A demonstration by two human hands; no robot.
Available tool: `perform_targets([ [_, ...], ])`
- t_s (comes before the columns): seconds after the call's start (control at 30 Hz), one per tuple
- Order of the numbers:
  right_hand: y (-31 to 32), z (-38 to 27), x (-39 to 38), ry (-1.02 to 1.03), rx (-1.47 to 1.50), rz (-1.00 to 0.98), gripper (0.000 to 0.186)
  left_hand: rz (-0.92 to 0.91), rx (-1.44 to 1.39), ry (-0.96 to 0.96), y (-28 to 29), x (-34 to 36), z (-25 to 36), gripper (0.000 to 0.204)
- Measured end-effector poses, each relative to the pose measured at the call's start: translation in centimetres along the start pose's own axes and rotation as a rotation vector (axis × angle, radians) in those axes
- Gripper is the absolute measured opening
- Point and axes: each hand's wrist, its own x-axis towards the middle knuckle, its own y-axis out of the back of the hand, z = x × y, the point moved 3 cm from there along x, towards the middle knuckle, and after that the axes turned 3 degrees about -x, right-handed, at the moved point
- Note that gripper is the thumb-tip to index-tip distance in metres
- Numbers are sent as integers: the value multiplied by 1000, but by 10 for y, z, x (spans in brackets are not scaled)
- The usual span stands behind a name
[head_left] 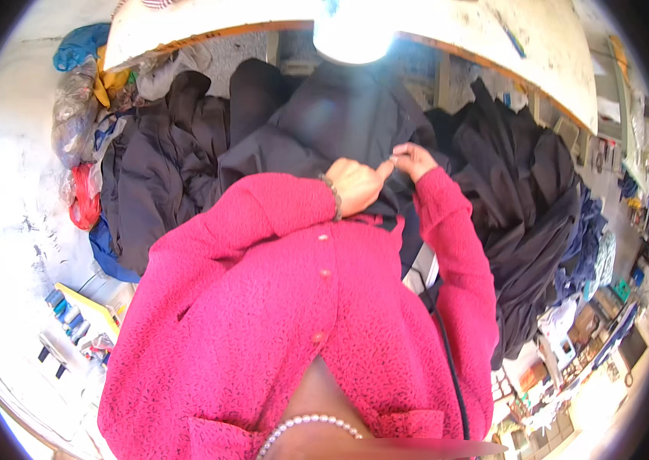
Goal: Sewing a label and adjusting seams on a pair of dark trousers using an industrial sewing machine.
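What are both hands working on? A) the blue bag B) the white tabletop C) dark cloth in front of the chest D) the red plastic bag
C: the left hand and right hand meet, fingers pinched together, on the dark cloth heaped in front of the person.

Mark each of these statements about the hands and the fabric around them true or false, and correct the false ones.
1. Both hands meet over a dark garment. True.
2. The left hand wears a beaded bracelet at the wrist. True.
3. The sleeves are green. False: both sleeves, like the buttoned cardigan, are bright pink.
4. The right hand is far from the left hand. False: their fingertips nearly touch, pinching at one spot on the fabric.
5. More dark clothing is heaped on the person's right. True.
6. The red plastic bag lies beside the right hand. False: it lies far off at the left edge of the pile.
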Motion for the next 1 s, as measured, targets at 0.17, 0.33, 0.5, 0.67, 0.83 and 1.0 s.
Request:
perform_targets([
  [0.17,-7,-12,-9,-2,-254,78,22,-62,-36,-14,-5,0,-9,21],
  [0.33,-18,-20,-16,12,-346,143,24,-97,-32,-42,-10,-7,-5,22],
  [0.5,-11,19,-2,-175,-16,49,36,-134,-42,-89,-11,-7,-6,30],
  [0.67,-5,45,2,-244,124,-36,33,-112,-129,-160,-9,-8,-8,30],
  [0.83,-12,1,-22,-380,95,-8,17,-202,-56,17,-14,-9,-5,35],
  [1.0,-10,-7,-32,-190,-230,-42,14,-255,-76,-9,-15,-8,-6,36],
])
